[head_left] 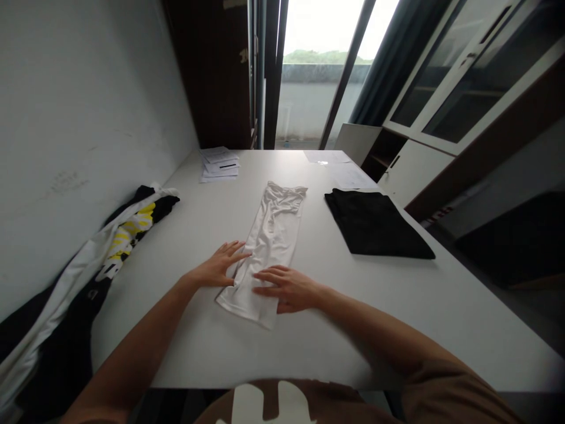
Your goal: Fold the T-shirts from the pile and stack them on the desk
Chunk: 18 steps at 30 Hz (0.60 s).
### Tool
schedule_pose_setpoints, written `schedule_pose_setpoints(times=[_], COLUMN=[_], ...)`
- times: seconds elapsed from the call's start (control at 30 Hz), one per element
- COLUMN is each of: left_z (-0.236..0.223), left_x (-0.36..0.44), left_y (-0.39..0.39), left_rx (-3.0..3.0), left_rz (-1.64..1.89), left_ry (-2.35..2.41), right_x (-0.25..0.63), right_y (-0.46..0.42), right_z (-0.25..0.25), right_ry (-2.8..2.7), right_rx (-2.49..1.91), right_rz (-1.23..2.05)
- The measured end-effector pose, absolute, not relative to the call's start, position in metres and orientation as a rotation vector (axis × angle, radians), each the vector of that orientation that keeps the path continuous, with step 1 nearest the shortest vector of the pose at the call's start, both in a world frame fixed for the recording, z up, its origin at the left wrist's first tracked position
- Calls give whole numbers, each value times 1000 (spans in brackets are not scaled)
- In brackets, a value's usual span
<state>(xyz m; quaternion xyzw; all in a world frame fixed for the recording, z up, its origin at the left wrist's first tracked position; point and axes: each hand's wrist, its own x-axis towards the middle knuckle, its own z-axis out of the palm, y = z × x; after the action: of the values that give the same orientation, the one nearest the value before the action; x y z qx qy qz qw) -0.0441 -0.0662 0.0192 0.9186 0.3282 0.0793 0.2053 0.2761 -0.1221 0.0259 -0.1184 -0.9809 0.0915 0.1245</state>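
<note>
A white garment (271, 235), folded into a long narrow strip, lies lengthwise on the white table (397, 306), running away from me. My left hand (218, 266) rests flat on its near left edge with fingers stretched out. My right hand (286, 288) lies flat on the near end of the strip, fingers spread and pointing left. Neither hand grips the cloth.
A folded black garment (377, 224) lies to the right of the strip. A black, white and yellow garment (101, 253) is heaped along the wall at left. Paper stacks (219, 164) and loose sheets (339, 168) sit at the far end, near the window.
</note>
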Motion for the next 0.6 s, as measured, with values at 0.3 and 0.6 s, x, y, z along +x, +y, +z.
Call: schedule_pose_setpoints(times=[0.3, 0.6], left_z=[25, 22], left_x=[-26, 3], left_y=[-81, -97], left_rx=[2641, 2420], left_rz=[221, 628], left_ry=[824, 817], right_x=[276, 270], right_y=[-121, -106], right_z=[18, 18], right_ry=[-2490, -1217], right_rx=[-537, -1086], right_rz=[668, 1503])
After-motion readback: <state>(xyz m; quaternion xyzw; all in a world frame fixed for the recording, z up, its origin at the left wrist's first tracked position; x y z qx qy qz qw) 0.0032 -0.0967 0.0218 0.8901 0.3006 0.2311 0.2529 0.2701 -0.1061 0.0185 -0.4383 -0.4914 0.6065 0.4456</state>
